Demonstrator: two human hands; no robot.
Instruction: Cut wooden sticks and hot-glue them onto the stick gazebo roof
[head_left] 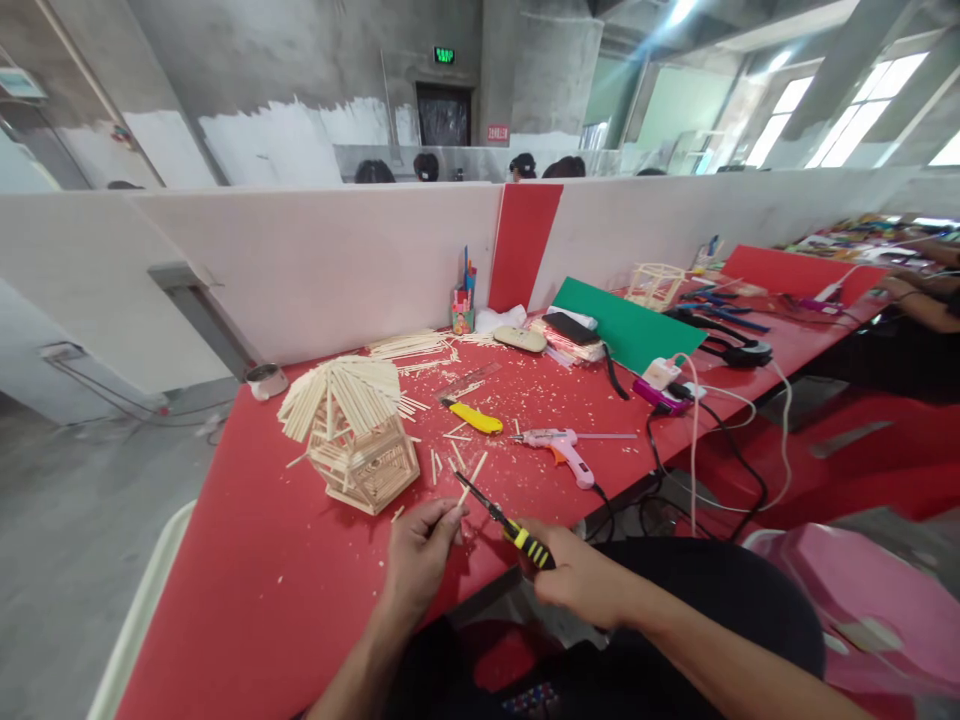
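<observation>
My left hand (421, 548) is closed in a pinch on a thin wooden stick (478, 466), which points up and away from the fingers. My right hand (574, 578) is wrapped round the black-and-yellow handle of pliers (525, 540). Their dark, narrow jaws (480, 494) reach left and cross the stick just above my left fingertips; whether they grip it is too small to tell. Left of my hands stands a small house-like model (367, 465) built of wooden sticks, with a layered stick roof (341, 395). Short cut stick pieces (435, 466) lie just beyond my left hand.
On the red table (247, 560) lie a yellow utility knife (476, 418), a pink glue gun (559, 447), loose sticks (412, 345) and scattered chips. A pen cup (463, 316), a green board (622, 325) and a purple power strip (660, 397) with cables stand farther off. A white partition (337, 270) closes the back.
</observation>
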